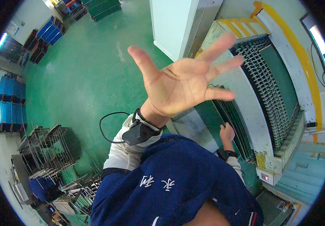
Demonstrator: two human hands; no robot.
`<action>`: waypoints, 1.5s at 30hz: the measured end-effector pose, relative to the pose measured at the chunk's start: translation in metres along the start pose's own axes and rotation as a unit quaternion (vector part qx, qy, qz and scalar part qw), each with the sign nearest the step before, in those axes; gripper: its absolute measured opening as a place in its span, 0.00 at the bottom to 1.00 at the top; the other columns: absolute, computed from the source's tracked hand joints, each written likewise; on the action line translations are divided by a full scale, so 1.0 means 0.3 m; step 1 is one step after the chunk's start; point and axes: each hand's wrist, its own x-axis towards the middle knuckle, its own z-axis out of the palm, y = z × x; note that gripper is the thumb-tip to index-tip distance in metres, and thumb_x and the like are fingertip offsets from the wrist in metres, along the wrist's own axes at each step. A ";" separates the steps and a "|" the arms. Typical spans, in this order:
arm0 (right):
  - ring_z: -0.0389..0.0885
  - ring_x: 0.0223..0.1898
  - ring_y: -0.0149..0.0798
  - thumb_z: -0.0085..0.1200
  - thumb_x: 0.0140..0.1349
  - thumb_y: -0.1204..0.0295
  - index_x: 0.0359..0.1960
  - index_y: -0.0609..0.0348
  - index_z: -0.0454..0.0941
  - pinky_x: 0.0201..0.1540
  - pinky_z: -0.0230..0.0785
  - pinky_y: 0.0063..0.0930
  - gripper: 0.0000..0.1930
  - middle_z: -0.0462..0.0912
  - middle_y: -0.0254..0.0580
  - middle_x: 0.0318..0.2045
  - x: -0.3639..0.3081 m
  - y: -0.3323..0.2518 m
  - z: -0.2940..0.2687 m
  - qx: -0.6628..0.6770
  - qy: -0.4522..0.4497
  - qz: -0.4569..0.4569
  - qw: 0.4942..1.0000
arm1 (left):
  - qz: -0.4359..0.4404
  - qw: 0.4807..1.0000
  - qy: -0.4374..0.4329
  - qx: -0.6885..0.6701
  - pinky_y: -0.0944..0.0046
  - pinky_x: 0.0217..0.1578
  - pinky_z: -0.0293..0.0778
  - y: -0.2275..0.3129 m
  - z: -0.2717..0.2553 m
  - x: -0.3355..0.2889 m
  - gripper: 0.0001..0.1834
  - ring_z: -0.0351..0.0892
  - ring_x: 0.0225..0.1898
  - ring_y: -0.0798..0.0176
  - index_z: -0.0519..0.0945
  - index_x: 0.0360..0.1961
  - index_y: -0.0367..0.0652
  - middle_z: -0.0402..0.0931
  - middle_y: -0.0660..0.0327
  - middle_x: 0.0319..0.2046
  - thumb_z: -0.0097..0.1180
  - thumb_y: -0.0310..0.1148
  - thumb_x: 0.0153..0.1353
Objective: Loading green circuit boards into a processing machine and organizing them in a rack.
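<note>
My left hand point(183, 84) is raised close to the camera, palm showing and fingers spread apart, with nothing in it. A dark device is strapped at its wrist, with a black cable looping out from it. Lower and to the right, my right hand point(227, 133) is small in view, its fingers curled beside a row of thin dark-green panels point(238, 132) standing on edge. Whatever those fingers grip is too small to make out. A dark band circles the right wrist too.
Right of the panels stands a pale machine point(247, 94) with a bed of small rollers point(270, 94). A white cabinet point(172, 26) is ahead. Metal racks point(49, 150) stand at left, blue bins point(11, 103) along the left wall, and green floor point(83, 71) between.
</note>
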 end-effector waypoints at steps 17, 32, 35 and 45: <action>0.81 0.44 0.51 0.53 0.61 0.57 0.51 0.55 0.76 0.44 0.72 0.44 0.21 0.82 0.48 0.42 0.004 -0.001 0.000 0.002 0.000 0.003 1.000 | 0.032 0.995 0.091 -0.009 0.45 0.64 0.56 0.018 -0.024 0.017 0.54 0.50 0.69 0.42 0.55 0.70 0.54 0.46 0.53 0.71 0.31 0.80 0.50; 0.80 0.46 0.49 0.54 0.60 0.57 0.51 0.54 0.76 0.45 0.72 0.42 0.21 0.82 0.47 0.45 0.005 -0.009 -0.016 0.003 -0.018 0.017 1.000 | -0.012 0.999 -0.027 -0.030 0.57 0.56 0.65 0.038 -0.066 0.025 0.43 0.67 0.57 0.54 0.73 0.58 0.45 0.72 0.57 0.53 0.40 0.71 0.58; 0.80 0.46 0.49 0.54 0.60 0.57 0.51 0.55 0.76 0.46 0.72 0.42 0.21 0.82 0.47 0.45 0.007 -0.007 -0.012 0.006 -0.010 0.012 1.000 | 0.007 1.000 -0.015 -0.009 0.63 0.32 0.69 0.031 -0.089 0.023 0.48 0.71 0.32 0.59 0.76 0.33 0.42 0.72 0.59 0.28 0.26 0.79 0.53; 0.81 0.44 0.51 0.54 0.60 0.58 0.51 0.56 0.75 0.44 0.72 0.44 0.21 0.82 0.48 0.43 0.004 -0.007 -0.013 0.009 0.007 0.009 1.000 | -0.001 0.999 -0.009 -0.038 0.70 0.18 0.48 0.032 -0.118 0.017 0.38 0.50 0.16 0.72 0.60 0.13 0.48 0.52 0.70 0.13 0.26 0.71 0.62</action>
